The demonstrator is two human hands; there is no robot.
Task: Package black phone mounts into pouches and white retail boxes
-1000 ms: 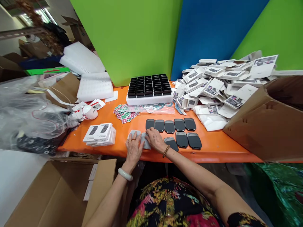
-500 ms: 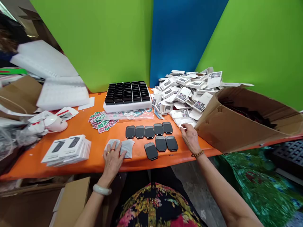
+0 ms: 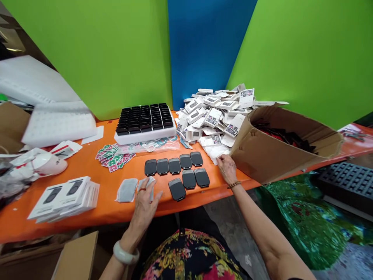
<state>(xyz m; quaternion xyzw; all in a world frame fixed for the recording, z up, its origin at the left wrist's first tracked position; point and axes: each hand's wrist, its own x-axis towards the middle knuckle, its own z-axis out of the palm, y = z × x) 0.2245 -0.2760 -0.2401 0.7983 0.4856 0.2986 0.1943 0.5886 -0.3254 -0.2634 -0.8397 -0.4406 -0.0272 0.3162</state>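
Left of the frame's lower centre, the left hand [image 3: 145, 203] lies open, thumb spread, over the right one of 2 pale wrapped packets [image 3: 127, 190]. Right of centre, the right hand [image 3: 227, 170] has its fingertips at the edge of the white wrappers [image 3: 218, 151], just beside the cardboard box [image 3: 247, 159]; whether it pinches one, I cannot tell. Between the hands lie 8 flat black devices [image 3: 175, 166], 5 above 3, on the orange table [image 3: 159, 208].

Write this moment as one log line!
left hand: on grey packet | right hand: at white bag | dark pieces: eight, on orange table
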